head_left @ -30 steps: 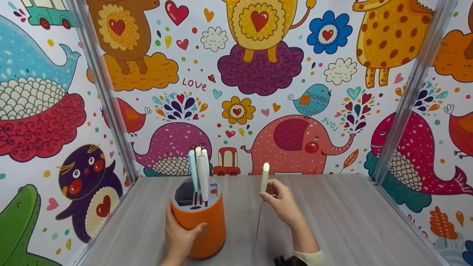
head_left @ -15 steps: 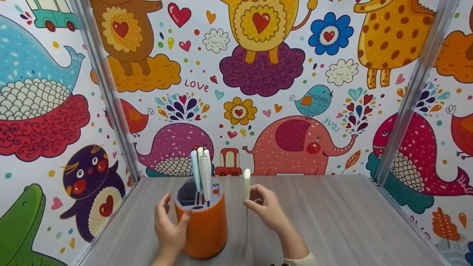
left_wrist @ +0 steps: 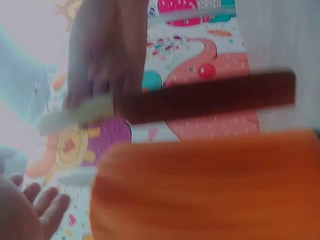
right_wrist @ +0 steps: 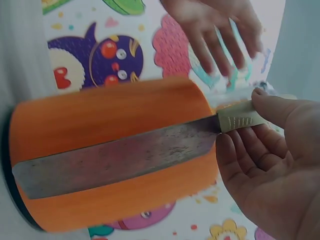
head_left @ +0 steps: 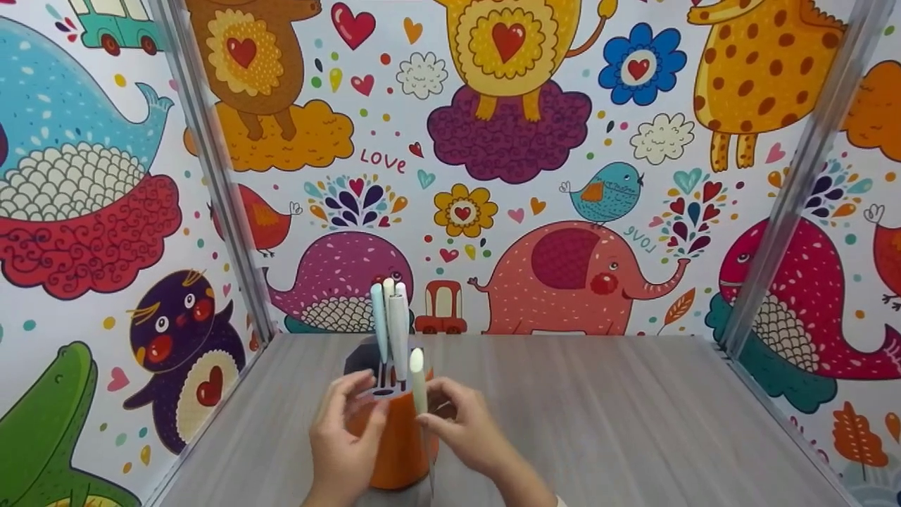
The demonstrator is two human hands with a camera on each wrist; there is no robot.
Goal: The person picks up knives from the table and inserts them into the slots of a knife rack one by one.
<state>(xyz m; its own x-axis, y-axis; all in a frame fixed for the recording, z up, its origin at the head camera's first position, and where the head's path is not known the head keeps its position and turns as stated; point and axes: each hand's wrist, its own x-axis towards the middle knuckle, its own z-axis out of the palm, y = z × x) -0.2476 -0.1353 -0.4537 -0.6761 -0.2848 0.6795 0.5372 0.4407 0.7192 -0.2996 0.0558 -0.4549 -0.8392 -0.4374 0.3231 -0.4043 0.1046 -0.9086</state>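
Note:
My right hand (head_left: 468,426) pinches the pale cream handle of a kitchen knife (right_wrist: 120,156) between thumb and fingers. Its broad, blunt-ended blade points down and, in the right wrist view, spans the side of the orange knife block (right_wrist: 115,107). In the head view the knife overlaps the right side of that block, which stands upright on the table. My left hand (head_left: 345,436) is at the block's left front, fingers loosely bent near the rim and gripping nothing. Several knives with light blue and white handles (head_left: 398,331) stand in the grey top of the block.
The grey wood-grain table (head_left: 605,415) stretches to both sides of the block. Printed cartoon panels (head_left: 549,282) wall in the back and sides, joined by metal corner posts (head_left: 795,190).
My right hand has carried the knife left and toward me, from beside the block to right in front of its right side. The left hand has let go of the block's side.

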